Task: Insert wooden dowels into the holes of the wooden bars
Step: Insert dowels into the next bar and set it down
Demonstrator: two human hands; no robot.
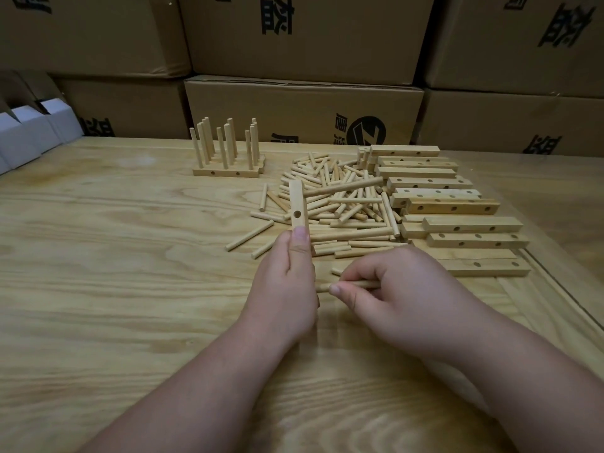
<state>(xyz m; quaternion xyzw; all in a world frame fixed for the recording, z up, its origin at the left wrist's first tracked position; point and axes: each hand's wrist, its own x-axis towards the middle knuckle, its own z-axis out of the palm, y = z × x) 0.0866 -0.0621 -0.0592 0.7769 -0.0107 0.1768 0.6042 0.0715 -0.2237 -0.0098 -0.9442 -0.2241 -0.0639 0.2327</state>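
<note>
The left hand grips a bar upright by its lower end, one hole facing us, just left of the dowel pile. The right hand pinches a dowel lying level, just below the pile. I'd line the tip square with the hole before pushing, bar held steady. Spare bars lie right of the pile, finished bars behind it to the left, on a pale table; boxes are stacked beyond.

A storeroom or packing workshop, this one. Printed cardboard cartons stack high right behind the plywood worktable, with folded white boxes at the table's far left edge.
</note>
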